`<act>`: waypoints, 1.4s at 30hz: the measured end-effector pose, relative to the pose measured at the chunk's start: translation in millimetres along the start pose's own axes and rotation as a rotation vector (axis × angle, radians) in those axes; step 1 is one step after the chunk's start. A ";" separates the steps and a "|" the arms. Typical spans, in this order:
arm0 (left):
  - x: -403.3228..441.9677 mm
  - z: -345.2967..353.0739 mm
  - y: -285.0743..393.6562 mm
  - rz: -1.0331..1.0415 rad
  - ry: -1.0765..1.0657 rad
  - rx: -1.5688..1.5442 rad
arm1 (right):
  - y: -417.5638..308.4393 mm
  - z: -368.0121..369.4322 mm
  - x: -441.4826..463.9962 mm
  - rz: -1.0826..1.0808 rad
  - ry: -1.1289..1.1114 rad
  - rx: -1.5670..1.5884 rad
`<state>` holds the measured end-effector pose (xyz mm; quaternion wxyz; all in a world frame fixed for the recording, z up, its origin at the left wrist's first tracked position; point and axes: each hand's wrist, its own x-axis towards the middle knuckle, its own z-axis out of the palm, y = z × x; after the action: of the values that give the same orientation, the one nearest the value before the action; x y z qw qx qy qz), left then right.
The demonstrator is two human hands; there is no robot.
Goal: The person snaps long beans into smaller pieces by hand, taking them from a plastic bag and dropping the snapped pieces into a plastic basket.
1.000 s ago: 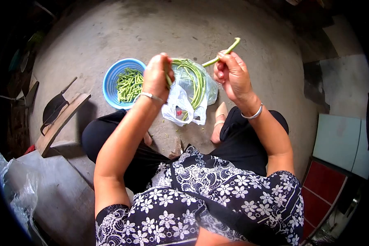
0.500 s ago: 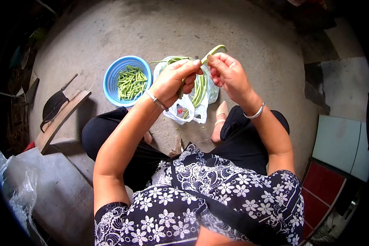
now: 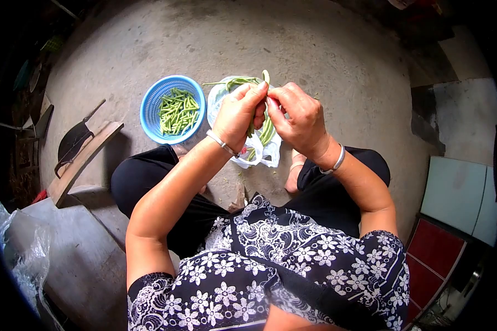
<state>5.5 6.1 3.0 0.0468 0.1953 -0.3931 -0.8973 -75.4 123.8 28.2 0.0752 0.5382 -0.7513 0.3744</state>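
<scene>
My left hand (image 3: 238, 116) is closed around a long green bean (image 3: 265, 75), whose end sticks up above the thumb. My right hand (image 3: 301, 117) pinches the same bean close beside the left fingertips; some of its fingers are hidden by the back of the hand. Below both hands, a thin plastic bag (image 3: 270, 158) lies open on the floor with more long beans (image 3: 267, 134) in it. To the left stands a blue plastic basket (image 3: 146, 105) holding many short cut bean pieces (image 3: 178, 113).
A wooden board (image 3: 85, 160) with a dark curved blade (image 3: 72, 144) is at the left. Clear plastic sheeting (image 3: 30, 254) lies at lower left. A pale green cabinet (image 3: 453, 190) with dark red panels (image 3: 433, 248) stands at the right on the concrete floor (image 3: 337, 55).
My right hand has turned over, back upward, and come down and left against the left hand. The bean's free end, which slanted right, now points up.
</scene>
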 end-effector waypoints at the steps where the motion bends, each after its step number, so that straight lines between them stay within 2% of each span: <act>1: -1.3 2.6 -0.6 0.013 0.025 0.013 | -0.2 -0.2 -0.3 -0.004 0.001 -0.012; 7: -3.6 1.0 -0.4 -0.011 0.014 0.050 | 3.6 -3.6 3.3 0.110 0.013 0.055; 10: -8.6 2.8 9.0 -0.041 -0.055 0.003 | 42.9 -9.1 7.6 0.284 0.099 0.003; 13: -10.6 -1.8 15.6 -0.029 -0.147 -0.087 | 64.7 -15.4 5.5 0.598 -0.103 0.169; 16: -13.2 -2.0 21.7 -0.050 -0.222 -0.118 | 62.0 -14.8 4.7 0.902 -0.281 0.831; 17: -13.7 -1.3 21.5 -0.060 -0.247 -0.119 | 57.2 -15.1 6.8 0.914 -0.283 0.957; 21: -14.2 -1.6 17.8 -0.162 -0.356 -0.132 | 45.9 -17.2 17.6 0.838 -0.051 1.482; 26: -15.3 -0.9 15.6 -0.218 -0.367 -0.076 | 47.5 -21.1 19.7 0.794 0.027 1.404; 30: -8.9 -0.8 16.3 -0.095 -0.182 0.115 | 38.1 -19.7 17.7 0.789 0.006 1.235; 35: -2.5 2.2 11.0 0.007 -0.058 0.307 | 25.7 -14.7 15.0 0.811 -0.058 1.110; 38: -1.9 0.9 8.3 0.078 -0.043 0.339 | 25.3 -13.3 13.0 0.837 -0.053 1.121; 42: 1.8 3.7 1.4 0.146 0.103 0.149 | 16.7 -6.0 9.5 0.826 0.042 1.150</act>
<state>2.3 7.3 5.8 0.1173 0.2151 -0.4691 -0.8485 -95.4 122.9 29.3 -0.3546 0.1565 -0.5757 0.7199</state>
